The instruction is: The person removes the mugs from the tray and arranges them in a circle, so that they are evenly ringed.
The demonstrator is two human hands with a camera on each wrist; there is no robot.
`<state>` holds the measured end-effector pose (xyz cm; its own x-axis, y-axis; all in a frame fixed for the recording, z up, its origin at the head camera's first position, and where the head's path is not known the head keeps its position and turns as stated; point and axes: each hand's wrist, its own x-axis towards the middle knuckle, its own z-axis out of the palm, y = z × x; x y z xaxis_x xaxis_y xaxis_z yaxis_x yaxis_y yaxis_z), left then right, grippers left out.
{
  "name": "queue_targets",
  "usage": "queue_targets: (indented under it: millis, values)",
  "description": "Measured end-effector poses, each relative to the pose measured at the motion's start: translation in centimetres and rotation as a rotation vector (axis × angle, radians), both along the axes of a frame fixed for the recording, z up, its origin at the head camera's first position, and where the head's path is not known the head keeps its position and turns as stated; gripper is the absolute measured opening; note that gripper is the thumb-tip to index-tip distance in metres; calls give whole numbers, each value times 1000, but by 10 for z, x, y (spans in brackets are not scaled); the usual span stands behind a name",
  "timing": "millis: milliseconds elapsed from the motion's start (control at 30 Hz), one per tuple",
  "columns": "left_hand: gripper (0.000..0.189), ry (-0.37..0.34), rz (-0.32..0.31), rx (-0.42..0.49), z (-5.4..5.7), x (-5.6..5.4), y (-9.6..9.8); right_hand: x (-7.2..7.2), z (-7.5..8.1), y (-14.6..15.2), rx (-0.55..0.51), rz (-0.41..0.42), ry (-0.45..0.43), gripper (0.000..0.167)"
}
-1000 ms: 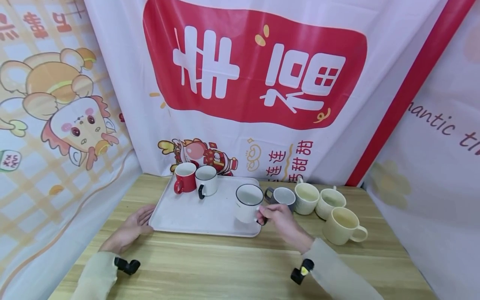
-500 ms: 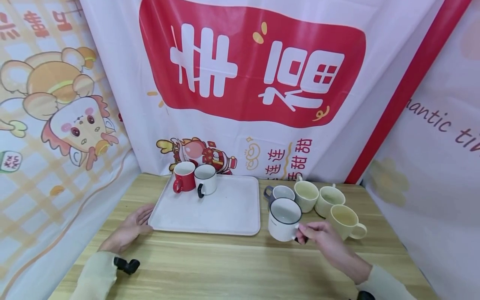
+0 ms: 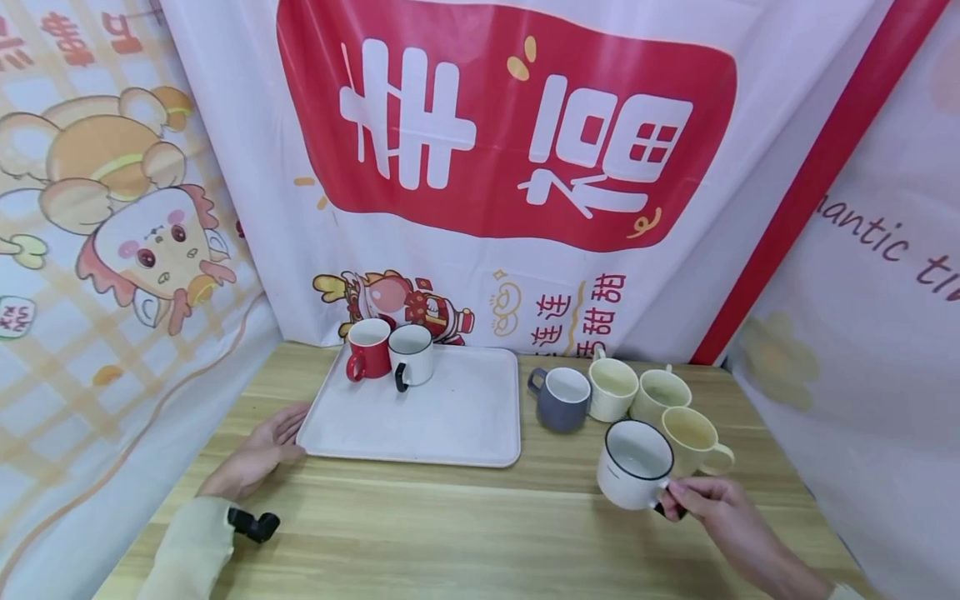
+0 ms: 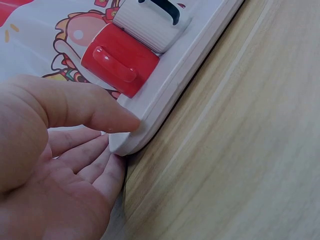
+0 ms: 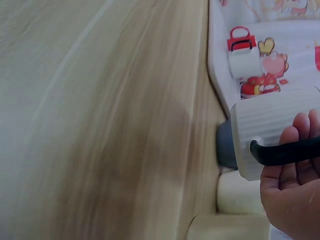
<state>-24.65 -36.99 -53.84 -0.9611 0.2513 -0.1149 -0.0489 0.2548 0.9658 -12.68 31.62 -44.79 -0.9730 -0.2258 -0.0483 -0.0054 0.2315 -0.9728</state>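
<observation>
My right hand [image 3: 712,508] grips the black handle of a white mug [image 3: 630,471] with a dark rim. This mug is raised in front of the cream mugs; in the right wrist view, fingers curl at the handle [image 5: 285,152]. My left hand [image 3: 258,450] is at the near left corner of a white tray [image 3: 442,425]. In the left wrist view, its thumb [image 4: 110,112] touches the tray's rim while the other fingers extend straight along the outer side. A red mug [image 3: 369,350] and another white mug [image 3: 414,360] with a black handle stand on the tray.
Right of the tray, a grey-blue mug [image 3: 562,408] stands on the wooden table [image 3: 450,533]. Near it are a cream mug [image 3: 612,392], a pale green mug [image 3: 660,396] and a yellow mug [image 3: 693,437]. Printed cloth walls [image 3: 480,292] enclose the table.
My right hand has carried the white mug from over the tray's right side rightward and nearer, past the grey-blue mug. The left hand has stayed at the tray's corner.
</observation>
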Motion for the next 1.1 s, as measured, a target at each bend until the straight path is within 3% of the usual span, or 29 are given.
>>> queue_targets:
  millis: [233,467,667,1100]
  values:
    - [96,-2,8,-13,0,1,-1,5,-21,22,-40,-17,14,31]
    - [97,-22,15,-41,-1,1,0,7,-38,26,-15,-201,-73,33]
    - [96,4,9,-34,-2,1,-2,9,-48,24,-14,-326,-89,31]
    - [94,20,-2,-36,-2,0,-2,7,-61,29,-93,-345,-60,30]
